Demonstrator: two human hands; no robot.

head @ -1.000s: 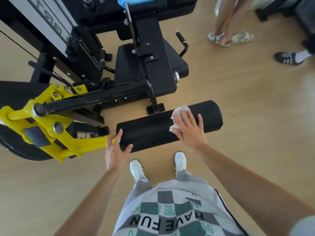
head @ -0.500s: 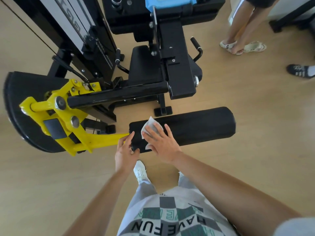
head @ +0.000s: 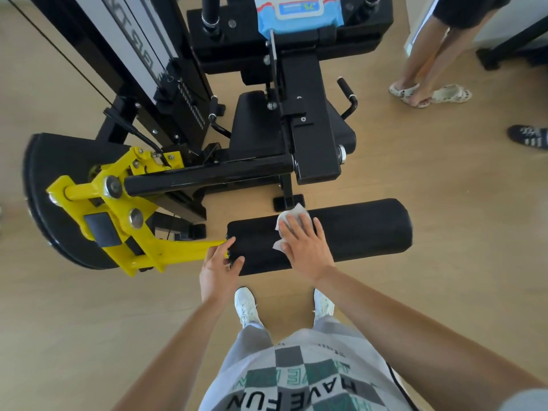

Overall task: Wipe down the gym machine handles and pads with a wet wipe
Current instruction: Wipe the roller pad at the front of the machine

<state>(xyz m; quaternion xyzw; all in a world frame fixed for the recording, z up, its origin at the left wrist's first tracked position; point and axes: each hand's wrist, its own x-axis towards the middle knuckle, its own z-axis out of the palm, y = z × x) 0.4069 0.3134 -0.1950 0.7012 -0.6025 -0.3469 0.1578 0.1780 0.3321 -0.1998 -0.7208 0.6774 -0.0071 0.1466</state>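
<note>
Padding on the black roller pad (head: 355, 232), which lies crosswise near the person's feet at the end of the yellow lever arm (head: 166, 250), looks like firm foam under smooth vinyl. It should give a little under pressure and may turn or swing, so steadying one end seems sensible. The left hand (head: 219, 265) clasps the pad's left end between thumb and fingers. The right hand (head: 305, 247) lies flat, fingers straight, pressing the wet wipe (head: 292, 216) onto the pad's top, left of its middle. The wipe is thin, limp and crumpled, so a flat palm will likely stop it bunching better than a pinch would. On the far side, a blue wipes pack (head: 299, 13) rests on the machine, its label print too small to read. The person's shirt (head: 296, 381) reads "HAVE FUN". Lettering on the weight tower (head: 133, 40) is only partly visible.
</note>
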